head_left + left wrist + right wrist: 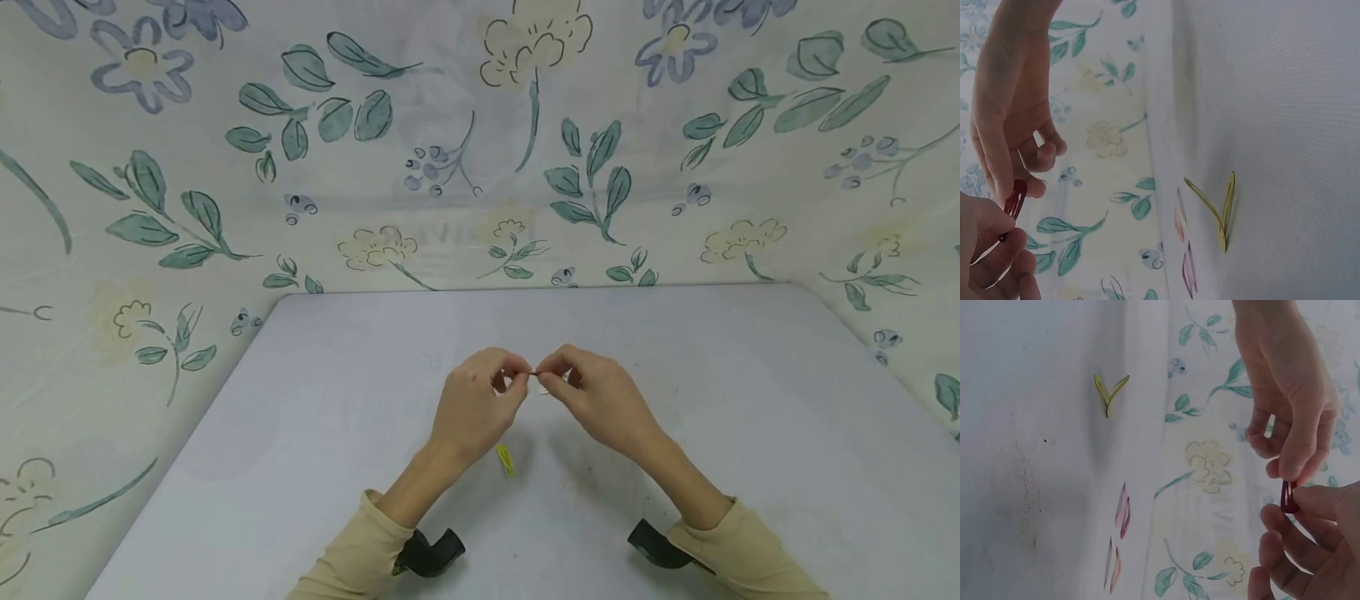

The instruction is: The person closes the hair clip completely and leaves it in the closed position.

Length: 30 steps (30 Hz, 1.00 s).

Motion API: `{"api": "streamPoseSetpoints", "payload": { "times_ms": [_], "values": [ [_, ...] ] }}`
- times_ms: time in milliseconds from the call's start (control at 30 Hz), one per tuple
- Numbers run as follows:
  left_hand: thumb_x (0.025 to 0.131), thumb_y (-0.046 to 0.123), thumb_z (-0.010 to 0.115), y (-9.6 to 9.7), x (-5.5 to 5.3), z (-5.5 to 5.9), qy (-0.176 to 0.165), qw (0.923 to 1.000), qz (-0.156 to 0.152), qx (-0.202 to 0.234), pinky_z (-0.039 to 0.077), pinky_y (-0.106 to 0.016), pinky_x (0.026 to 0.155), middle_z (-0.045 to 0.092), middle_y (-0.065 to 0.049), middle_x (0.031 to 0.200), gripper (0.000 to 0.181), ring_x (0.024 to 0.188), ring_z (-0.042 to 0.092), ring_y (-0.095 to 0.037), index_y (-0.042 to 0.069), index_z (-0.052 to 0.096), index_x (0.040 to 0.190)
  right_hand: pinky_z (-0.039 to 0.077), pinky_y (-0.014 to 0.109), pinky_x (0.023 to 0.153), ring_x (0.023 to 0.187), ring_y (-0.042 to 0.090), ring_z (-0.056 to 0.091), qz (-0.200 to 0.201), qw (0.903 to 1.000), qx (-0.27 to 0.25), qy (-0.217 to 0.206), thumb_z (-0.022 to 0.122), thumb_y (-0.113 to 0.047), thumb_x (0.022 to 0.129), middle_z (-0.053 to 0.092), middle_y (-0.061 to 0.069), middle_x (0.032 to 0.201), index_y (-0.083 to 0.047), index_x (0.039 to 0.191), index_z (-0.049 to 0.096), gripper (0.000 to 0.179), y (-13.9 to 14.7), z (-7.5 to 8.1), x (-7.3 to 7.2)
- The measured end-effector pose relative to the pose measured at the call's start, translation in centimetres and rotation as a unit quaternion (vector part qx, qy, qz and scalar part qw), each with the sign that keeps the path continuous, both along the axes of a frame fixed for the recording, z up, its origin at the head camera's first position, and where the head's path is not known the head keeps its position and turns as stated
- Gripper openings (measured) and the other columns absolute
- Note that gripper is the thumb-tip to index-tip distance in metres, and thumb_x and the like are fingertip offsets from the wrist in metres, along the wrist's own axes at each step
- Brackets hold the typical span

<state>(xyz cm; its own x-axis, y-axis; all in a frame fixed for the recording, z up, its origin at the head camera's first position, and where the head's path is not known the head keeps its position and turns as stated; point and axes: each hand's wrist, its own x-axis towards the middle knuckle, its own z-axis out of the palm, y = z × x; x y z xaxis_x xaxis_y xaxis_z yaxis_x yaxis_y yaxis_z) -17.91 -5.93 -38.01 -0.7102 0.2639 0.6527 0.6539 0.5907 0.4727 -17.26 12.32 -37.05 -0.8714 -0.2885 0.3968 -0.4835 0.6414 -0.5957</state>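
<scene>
A dark red snap hair clip (1019, 195) is held in the air between the two hands, one end in each. My left hand (471, 408) pinches one end between thumb and forefinger. The other end is pinched the same way by my right hand (606, 402). In the right wrist view the red clip (1287, 501) shows its slotted frame, its ends covered by fingertips. Below the hands a yellow hair clip (505, 460) lies on the table, its two parts spread in a V. A pink clip (1123, 512) and an orange clip (1115, 569) lie farther back, also spread.
The white table (300, 400) carries small dark specks below the right hand. Floral cloth (450, 208) hangs behind it and along both sides. Black curved pieces (431, 552) stick out by both sleeve cuffs.
</scene>
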Motion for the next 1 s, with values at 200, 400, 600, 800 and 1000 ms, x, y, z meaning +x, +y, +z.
{"api": "streamPoseSetpoints", "payload": {
  "times_ms": [200, 400, 600, 800, 1000],
  "values": [
    [0.085, 0.001, 0.070, -0.1, -0.2, 0.0, -0.012, 0.9998, -0.016, 0.009, 0.049, -0.024, 0.062, 0.068, 0.000, 0.083, 0.007, 0.069, 0.058, -0.014, 0.007, 0.071, 0.088, 0.044, 0.025, 0.057, 0.066, 0.014, 0.053, 0.010, 0.9992, -0.022, -0.032, 0.067, -0.015, 0.095, 0.068, -0.003, 0.086, -0.011, 0.101, 0.069, 0.008, 0.2, 0.1, -0.1],
    [0.086, 0.002, 0.069, -0.5, -0.5, 0.1, -0.042, 0.9984, -0.037, 0.008, 0.051, -0.026, 0.063, 0.070, -0.001, 0.086, 0.006, 0.071, 0.059, -0.015, 0.007, 0.071, 0.089, 0.045, 0.025, 0.058, 0.068, 0.017, 0.054, 0.017, 0.9986, -0.029, -0.041, 0.069, -0.013, 0.093, 0.069, -0.002, 0.090, -0.010, 0.101, 0.069, 0.009, 0.1, -0.1, -0.5],
    [0.086, 0.003, 0.070, -0.7, -0.7, -0.1, -0.048, 0.9982, -0.018, -0.031, 0.049, -0.023, 0.064, 0.070, 0.000, 0.088, 0.008, 0.073, 0.059, -0.014, 0.009, 0.072, 0.091, 0.045, 0.027, 0.062, 0.074, 0.014, 0.052, 0.010, 0.9994, -0.018, -0.028, 0.071, -0.011, 0.090, 0.069, -0.004, 0.092, -0.012, 0.100, 0.069, 0.010, -0.2, -0.6, -1.0],
    [0.085, 0.004, 0.072, -0.9, -1.1, -0.3, -0.047, 0.9972, 0.003, -0.058, 0.049, -0.025, 0.065, 0.069, 0.001, 0.088, 0.010, 0.075, 0.059, -0.015, 0.010, 0.073, 0.092, 0.045, 0.026, 0.062, 0.074, 0.013, 0.052, -0.005, 0.9998, 0.002, -0.019, 0.072, -0.011, 0.089, 0.068, -0.003, 0.093, -0.012, 0.102, 0.069, 0.013, -0.7, -1.1, -1.4],
    [0.086, 0.006, 0.071, -1.3, -1.6, -0.6, -0.050, 0.9955, 0.022, -0.078, 0.048, -0.025, 0.062, 0.069, 0.001, 0.087, 0.009, 0.072, 0.058, -0.016, 0.011, 0.073, 0.094, 0.046, 0.027, 0.062, 0.072, 0.013, 0.051, -0.008, 0.9995, 0.006, -0.030, 0.072, -0.011, 0.089, 0.069, -0.001, 0.095, -0.011, 0.107, 0.070, 0.018, -1.2, -1.2, -1.6]
  ]
}}
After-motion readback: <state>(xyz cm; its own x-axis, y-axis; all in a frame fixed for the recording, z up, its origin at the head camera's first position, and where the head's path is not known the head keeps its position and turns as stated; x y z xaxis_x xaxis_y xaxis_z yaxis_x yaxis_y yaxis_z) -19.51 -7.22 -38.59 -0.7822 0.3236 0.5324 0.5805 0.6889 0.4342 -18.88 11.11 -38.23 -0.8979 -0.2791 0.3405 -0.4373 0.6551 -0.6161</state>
